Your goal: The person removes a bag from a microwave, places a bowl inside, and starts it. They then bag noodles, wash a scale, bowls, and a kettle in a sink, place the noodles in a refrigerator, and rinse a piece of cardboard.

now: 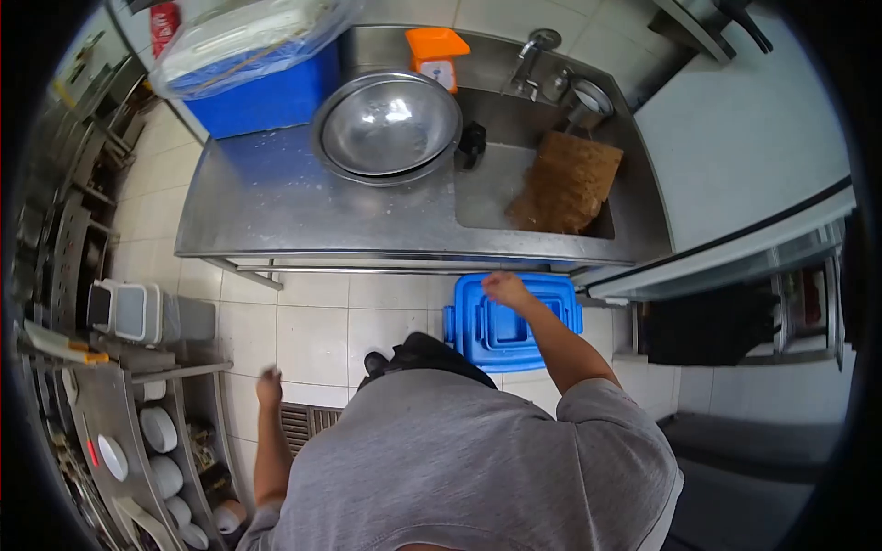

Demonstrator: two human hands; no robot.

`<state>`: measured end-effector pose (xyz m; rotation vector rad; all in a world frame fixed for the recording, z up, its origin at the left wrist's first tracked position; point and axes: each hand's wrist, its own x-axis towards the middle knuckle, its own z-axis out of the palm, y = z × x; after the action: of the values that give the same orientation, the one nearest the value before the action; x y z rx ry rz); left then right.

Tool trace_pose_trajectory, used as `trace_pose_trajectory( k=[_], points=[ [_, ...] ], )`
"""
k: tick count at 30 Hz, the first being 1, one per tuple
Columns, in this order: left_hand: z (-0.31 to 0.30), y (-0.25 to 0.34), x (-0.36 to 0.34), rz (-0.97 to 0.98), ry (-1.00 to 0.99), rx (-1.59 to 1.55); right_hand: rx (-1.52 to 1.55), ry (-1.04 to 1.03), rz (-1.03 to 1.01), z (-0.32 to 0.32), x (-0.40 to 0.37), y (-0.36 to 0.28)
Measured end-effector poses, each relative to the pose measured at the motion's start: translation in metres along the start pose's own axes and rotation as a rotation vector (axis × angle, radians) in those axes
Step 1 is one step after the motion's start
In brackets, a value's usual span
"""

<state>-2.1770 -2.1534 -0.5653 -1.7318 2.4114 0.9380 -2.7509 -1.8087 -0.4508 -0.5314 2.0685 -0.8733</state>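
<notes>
My right hand [505, 289] hangs in front of the steel counter, above a blue lidded plastic bin [470, 340] on the floor. Its fingers look loosely curled, with nothing visible in them. Off to the left, my left hand [269, 389] is held low over the tiles; it is small and blurred, so its fingers cannot be made out. On the counter [276, 197], ahead of me, sit stacked steel bowls [390, 124]. A brown board [571, 182] leans inside the sink [487, 197] to their right.
A blue box [262, 101] under plastic wrap stands at the counter's back left, an orange-topped scale [437, 55] behind the bowls. A faucet [528, 64] rises over the sink. Shelves with white bowls [158, 430] and grey bins [138, 312] line the left; a white door [749, 138] stands right.
</notes>
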Motion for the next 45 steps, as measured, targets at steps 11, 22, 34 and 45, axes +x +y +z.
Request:
trace_pose_trajectory(
  k=[11, 22, 34, 45],
  points=[
    [-0.103, 0.470, 0.125, 0.980, 0.289, -0.033, 0.596, 0.321, 0.103, -0.078, 0.093, -0.061],
    [-0.058, 0.521, 0.176, 0.838, 0.075, 0.391, -0.396, 0.501, -0.019, -0.167, 0.419, -0.110],
    [-0.060, 0.537, 0.182, 0.765, 0.035, 0.322, -0.712, 0.636, -0.232, -0.214, 0.464, -0.123],
    [-0.057, 0.534, 0.180, 0.757, 0.045, 0.335, -0.541, 0.413, -0.209, -0.190, 0.426, -0.166]
  ],
)
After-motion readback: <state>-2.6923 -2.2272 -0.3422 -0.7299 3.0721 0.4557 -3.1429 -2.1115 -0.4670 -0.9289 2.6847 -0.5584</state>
